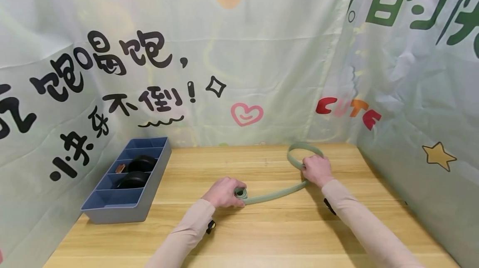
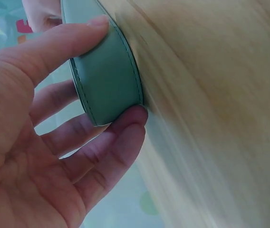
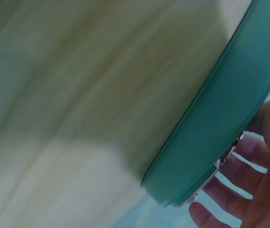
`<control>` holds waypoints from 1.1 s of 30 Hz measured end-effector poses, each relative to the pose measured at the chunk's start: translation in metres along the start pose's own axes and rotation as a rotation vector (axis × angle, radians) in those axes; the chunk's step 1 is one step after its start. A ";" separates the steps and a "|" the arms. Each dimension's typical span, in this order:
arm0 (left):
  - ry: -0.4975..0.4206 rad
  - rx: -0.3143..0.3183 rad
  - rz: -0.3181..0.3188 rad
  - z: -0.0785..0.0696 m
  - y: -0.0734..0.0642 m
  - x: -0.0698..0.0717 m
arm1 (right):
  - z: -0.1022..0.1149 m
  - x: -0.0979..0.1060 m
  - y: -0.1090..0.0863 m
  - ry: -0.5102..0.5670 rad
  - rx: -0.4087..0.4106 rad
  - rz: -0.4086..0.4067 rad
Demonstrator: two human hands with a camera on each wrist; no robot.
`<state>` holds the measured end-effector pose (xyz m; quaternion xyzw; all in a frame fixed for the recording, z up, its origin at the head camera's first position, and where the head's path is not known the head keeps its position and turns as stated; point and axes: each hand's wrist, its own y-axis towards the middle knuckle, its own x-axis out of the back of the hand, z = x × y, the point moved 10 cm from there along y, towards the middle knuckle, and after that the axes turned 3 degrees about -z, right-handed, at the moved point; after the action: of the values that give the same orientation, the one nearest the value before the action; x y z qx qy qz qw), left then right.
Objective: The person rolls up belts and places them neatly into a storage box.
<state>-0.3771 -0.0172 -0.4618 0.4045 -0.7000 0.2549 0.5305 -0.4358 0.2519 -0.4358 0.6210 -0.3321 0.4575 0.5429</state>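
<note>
A pale green belt (image 1: 277,194) stands on its edge on the wooden table, with stitching along its borders in the left wrist view. Its left end is wound into a small coil (image 1: 240,193), which my left hand (image 1: 223,192) grips between thumb and fingers. From there the strap runs right to my right hand (image 1: 317,170), which holds it near a wide loop (image 1: 304,146). In the right wrist view, metal pieces, apparently the buckle, show beside the fingers (image 3: 230,190) behind the green strap (image 3: 211,114). The right thumb is mostly out of that view.
On the left of the table (image 1: 262,234) sits a blue-grey divided organizer (image 1: 155,193). Two black rounded items (image 1: 134,180) and a small brown piece (image 1: 120,168) lie in its compartments. Printed cloth walls (image 1: 269,72) enclose the table's back and sides.
</note>
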 end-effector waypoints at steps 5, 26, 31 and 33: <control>-0.015 0.005 0.009 -0.001 0.001 0.000 | -0.028 0.003 -0.001 0.010 -0.092 -0.017; -0.046 -0.066 0.035 -0.001 0.008 -0.002 | 0.136 -0.002 -0.020 0.266 0.423 0.028; -0.060 -0.087 0.046 -0.002 0.009 -0.003 | 0.171 -0.010 -0.034 0.487 0.525 0.209; -0.071 -0.084 0.046 -0.001 0.008 -0.002 | 0.182 -0.012 -0.039 0.536 0.566 0.251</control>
<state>-0.3831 -0.0113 -0.4632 0.3745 -0.7375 0.2230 0.5158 -0.3669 0.0805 -0.4595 0.5592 -0.1130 0.7393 0.3578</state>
